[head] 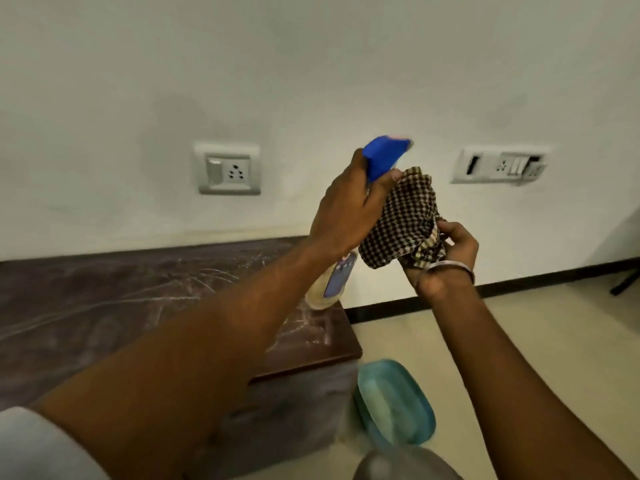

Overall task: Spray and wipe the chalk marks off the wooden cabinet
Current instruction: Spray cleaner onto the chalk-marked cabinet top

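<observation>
My left hand (349, 209) grips a spray bottle (332, 282) with a blue trigger head (384, 157), held up over the right end of the cabinet. The nozzle points at a brown checked cloth (401, 223) bunched in my right hand (446, 254), which wears a metal bangle. The cloth sits right against the nozzle. Below lies the dark wooden cabinet (104, 306), low against the wall. White chalk marks (194, 285) streak its top, and more chalk shows near its right end.
A teal oval plastic tub (394, 403) rests on the pale tiled floor beside the cabinet's right end. Two switch-and-socket plates (228, 173) (502, 164) are on the white wall. A dark stand leg (627, 284) shows at far right.
</observation>
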